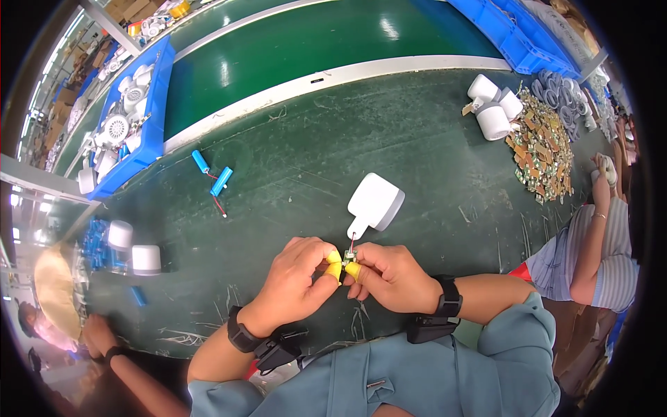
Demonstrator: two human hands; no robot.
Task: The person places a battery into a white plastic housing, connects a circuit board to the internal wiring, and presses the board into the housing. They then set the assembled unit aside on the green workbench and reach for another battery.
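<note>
My left hand [299, 281] and my right hand [389, 276] meet over the dark green bench, both pinching a small green circuit board [349, 256] between fingertips that wear yellow finger cots. Thin red wires run from the board up to a white and grey plastic housing [376, 203] that lies on the bench just above my hands. Two blue cylindrical cells [211, 172] joined by a red wire lie further left on the bench, apart from both hands.
A blue crate [158, 104] of white parts stands at the far left. White housings [495, 104] and a heap of small circuit boards [542, 149] lie at the right. Another person's arm [596, 229] is at the right, another's hand [97, 337] at the lower left. A green conveyor belt [292, 48] runs behind.
</note>
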